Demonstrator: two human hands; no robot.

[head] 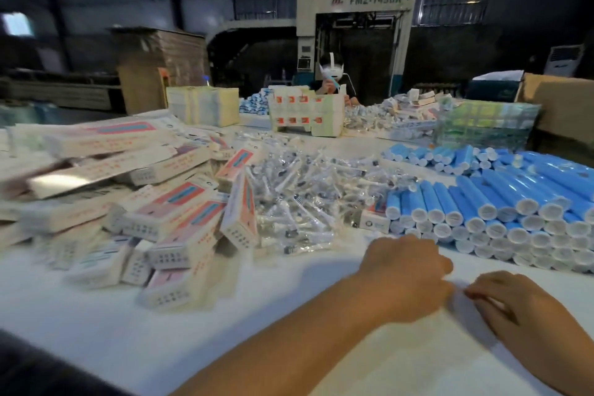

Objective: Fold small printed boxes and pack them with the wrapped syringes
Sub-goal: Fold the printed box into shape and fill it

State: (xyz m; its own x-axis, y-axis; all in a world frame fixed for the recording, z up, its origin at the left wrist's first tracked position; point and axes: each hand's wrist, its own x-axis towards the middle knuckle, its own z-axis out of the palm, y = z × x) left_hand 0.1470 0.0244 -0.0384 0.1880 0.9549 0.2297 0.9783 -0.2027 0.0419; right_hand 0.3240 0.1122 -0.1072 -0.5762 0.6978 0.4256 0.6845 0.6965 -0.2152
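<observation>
Hands: left hand (pixel 406 270) and right hand (pixel 527 309), fingers curled, contents blurred, cannot tell. White desk (pixel 96 331): heaped printed cardboard boxes (pixel 167 212), clear-wrapped syringes (pixel 299 196), stacked blue cylindrical tubes (pixel 501 202), uncounted.

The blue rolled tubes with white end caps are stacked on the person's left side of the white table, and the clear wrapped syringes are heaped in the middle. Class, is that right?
Not quite. In the head view the blue rolled tubes with white end caps are stacked on the person's right side of the white table, not the left. The clear wrapped syringes are indeed heaped in the middle.

Glossy clear-plastic wrapped syringes (pixel 299 199); matt card boxes (pixel 180 212); smooth white table (pixel 128 325).
</observation>
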